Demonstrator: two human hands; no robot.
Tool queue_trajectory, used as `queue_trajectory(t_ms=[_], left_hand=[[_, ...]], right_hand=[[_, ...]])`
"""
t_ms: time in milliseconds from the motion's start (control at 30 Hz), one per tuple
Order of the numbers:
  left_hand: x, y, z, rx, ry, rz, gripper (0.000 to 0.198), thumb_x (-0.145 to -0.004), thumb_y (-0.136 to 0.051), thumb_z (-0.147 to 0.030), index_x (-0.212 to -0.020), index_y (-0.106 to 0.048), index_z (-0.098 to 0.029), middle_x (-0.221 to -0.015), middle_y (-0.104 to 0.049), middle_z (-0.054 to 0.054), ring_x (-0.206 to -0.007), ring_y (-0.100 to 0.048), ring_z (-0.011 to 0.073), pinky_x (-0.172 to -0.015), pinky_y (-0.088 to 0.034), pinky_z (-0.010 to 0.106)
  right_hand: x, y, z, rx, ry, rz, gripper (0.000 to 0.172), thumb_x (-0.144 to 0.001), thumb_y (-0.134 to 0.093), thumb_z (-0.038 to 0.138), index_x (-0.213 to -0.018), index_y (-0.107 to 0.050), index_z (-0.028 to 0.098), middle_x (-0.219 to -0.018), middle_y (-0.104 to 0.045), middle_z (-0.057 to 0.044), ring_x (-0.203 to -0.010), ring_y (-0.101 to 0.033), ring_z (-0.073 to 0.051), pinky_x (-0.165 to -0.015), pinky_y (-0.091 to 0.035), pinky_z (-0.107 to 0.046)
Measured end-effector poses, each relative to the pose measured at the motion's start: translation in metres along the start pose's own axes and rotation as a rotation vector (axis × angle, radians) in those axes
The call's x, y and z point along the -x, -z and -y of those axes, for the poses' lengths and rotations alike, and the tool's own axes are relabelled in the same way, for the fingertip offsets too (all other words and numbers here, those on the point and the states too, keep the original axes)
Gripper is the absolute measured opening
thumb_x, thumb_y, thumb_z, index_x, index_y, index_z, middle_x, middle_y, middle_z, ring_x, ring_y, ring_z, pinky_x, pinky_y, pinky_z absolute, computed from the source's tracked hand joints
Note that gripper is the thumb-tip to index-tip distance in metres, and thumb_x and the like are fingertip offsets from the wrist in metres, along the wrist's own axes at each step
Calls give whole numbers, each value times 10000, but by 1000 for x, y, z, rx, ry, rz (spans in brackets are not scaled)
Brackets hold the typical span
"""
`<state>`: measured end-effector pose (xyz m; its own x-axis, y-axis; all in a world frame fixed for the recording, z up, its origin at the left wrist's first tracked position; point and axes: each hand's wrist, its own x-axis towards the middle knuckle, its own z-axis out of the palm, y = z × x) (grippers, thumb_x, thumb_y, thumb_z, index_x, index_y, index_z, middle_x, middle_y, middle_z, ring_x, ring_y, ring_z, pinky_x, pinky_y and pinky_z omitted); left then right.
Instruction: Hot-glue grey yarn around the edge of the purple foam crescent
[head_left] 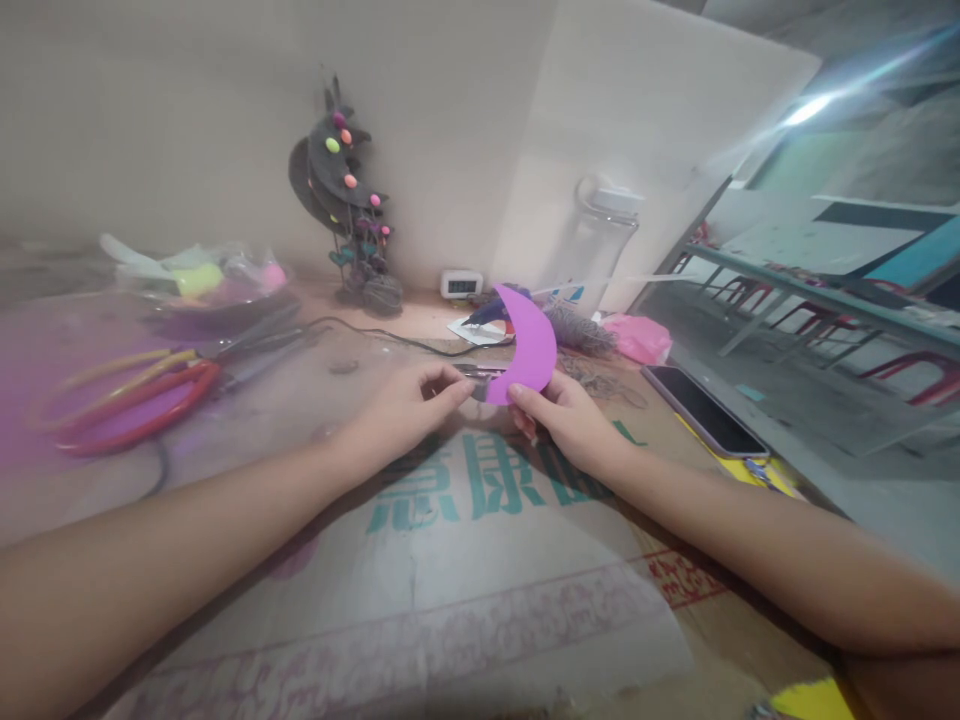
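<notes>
A flat purple crescent cutout [536,345] is held up over the table between my two hands. My right hand [559,415] grips its lower part, thumb in front and fingers behind. At the crescent's lower left tip there is a grey band [481,389] that looks like wound yarn. The fingers of my left hand [439,395] are pinched at this grey tip. Loose grey yarn [600,385] lies just behind my right hand, and a ball of grey yarn [581,330] is farther back.
Red-and-yellow-handled scissors [142,405] and a plastic bag of coloured pompoms [199,280] are at left. A grey crescent ornament [337,165] stands against the wall. Behind are a small digital clock [461,285], a glue gun [491,308] and a clear bottle [592,250]. A phone [705,410] lies right.
</notes>
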<state>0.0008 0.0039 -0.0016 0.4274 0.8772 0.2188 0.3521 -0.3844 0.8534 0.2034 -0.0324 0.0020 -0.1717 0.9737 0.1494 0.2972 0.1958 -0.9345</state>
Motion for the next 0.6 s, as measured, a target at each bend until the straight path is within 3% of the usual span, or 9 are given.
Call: queue_trajectory(t_ms=[400, 600], left_hand=[[-1, 0, 1, -24, -58, -18, 280, -907, -471, -356, -781, -635, -167, -759, -650, 17, -688, -553, 152, -608, -394, 255], [-2, -3, 5, 9, -44, -11, 268, -861, -548, -391, -952, -667, -169, -847, -687, 32, -709, -591, 162, -636, -437, 269]], right_hand=[[0, 1, 0, 1, 4, 2, 385, -857, -577, 483, -642, -494, 176, -519, -487, 43, -450, -430, -74, -453, -353, -217], [0, 0, -1, 9, 9, 0, 367, -849, -584, 495, -677, -492, 184, -534, -490, 46, -459, -430, -79, -453, -361, -221]])
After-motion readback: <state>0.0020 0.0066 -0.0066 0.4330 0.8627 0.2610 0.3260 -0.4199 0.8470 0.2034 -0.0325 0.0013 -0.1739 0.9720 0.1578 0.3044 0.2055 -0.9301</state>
